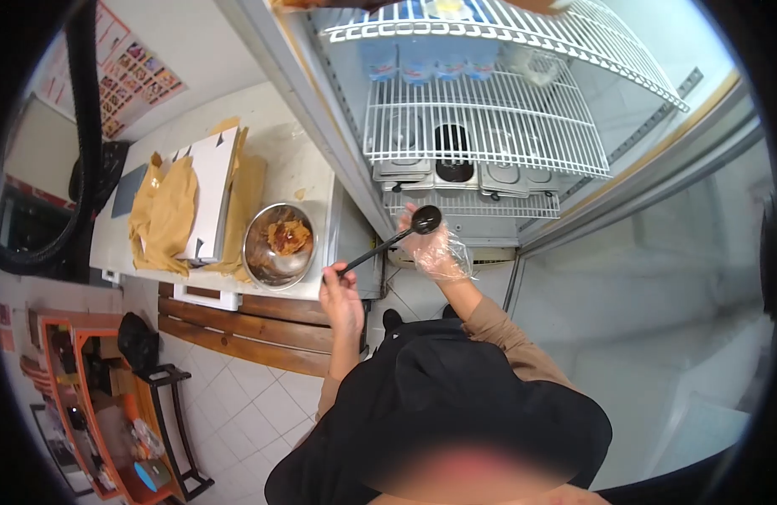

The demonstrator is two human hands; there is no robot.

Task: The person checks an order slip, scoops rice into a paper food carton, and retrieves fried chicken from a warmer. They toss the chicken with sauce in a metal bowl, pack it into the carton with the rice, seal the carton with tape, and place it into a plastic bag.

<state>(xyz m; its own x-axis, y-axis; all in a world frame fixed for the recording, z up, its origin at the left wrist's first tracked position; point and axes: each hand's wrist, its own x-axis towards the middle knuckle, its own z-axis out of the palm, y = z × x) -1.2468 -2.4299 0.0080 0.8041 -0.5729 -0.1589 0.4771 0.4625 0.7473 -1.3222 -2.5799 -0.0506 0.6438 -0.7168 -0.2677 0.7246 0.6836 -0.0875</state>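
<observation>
The black ladle [380, 250] hangs right of the steel bowl [257, 246]. The left hand [342, 296] has its fingers closed on the handle; the right hand [426, 246] cups the scoop [426, 220], grip unclear. Tilting could spill any contents; its loose plastic glove [450, 259] could snag the wire shelf [532, 204], beyond the bowl's right. The bowl nears the worktop [281, 160] edge; open floor [404, 295] lies right of it.

Bowl [258, 263] on ctr [292, 160] btwn box [210, 185] (L) & ladle [380, 249] (R), fridge shelf [489, 158] w/ bottles [435, 63] ahead.

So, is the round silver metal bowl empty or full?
Partly filled: brownish food sits inside the bowl; bare metal shows around it.
</observation>
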